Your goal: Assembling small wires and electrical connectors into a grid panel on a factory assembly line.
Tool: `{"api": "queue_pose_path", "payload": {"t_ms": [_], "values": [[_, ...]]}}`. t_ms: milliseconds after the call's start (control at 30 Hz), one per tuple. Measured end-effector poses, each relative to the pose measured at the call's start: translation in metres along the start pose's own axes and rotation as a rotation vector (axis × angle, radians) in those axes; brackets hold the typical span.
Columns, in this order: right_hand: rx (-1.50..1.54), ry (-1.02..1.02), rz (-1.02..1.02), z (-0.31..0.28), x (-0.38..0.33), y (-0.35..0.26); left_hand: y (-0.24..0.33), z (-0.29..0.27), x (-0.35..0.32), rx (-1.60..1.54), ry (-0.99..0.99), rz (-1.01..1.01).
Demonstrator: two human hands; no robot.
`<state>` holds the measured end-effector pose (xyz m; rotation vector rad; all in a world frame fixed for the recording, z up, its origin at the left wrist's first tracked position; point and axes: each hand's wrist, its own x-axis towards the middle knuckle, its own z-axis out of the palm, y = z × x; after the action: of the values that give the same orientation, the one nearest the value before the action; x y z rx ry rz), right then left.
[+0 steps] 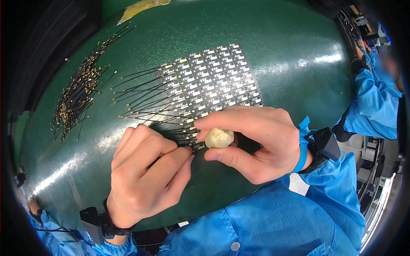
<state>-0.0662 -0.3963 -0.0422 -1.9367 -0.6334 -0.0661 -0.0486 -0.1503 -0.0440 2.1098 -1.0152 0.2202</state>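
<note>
Green table (277, 51): right hand (256, 143) pinches cream wad (219, 138).

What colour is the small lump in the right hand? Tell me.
Pale cream-yellow lump, pinched by the right hand; head view.

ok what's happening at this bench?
A person in a blue smock works over a green mat. The right hand pinches a small cream-coloured wad against the near edge of a panel of small black circuit boards, where thin black wires attach. The left hand steadies beside it. Loose wires lie piled on the left.
</note>
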Motion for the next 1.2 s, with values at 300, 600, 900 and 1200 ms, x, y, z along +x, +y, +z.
{"api": "queue_pose_path", "payload": {"t_ms": [300, 600, 900, 1200], "values": [[-0.103, 0.040, -0.334, 0.014, -0.005, 0.009, -0.004, 0.003, 0.000, -0.008, 0.007, 0.016], [-0.159, 0.051, -0.366, 0.023, -0.001, 0.004, -0.001, 0.002, -0.004, 0.016, 0.007, 0.008], [0.282, 0.262, 0.134, 0.023, -0.002, 0.008, -0.003, 0.002, -0.005, 0.025, -0.003, 0.021], [0.272, 0.048, 0.286, 0.003, 0.002, 0.002, 0.000, 0.003, 0.001, 0.019, 0.047, -0.028]]}}
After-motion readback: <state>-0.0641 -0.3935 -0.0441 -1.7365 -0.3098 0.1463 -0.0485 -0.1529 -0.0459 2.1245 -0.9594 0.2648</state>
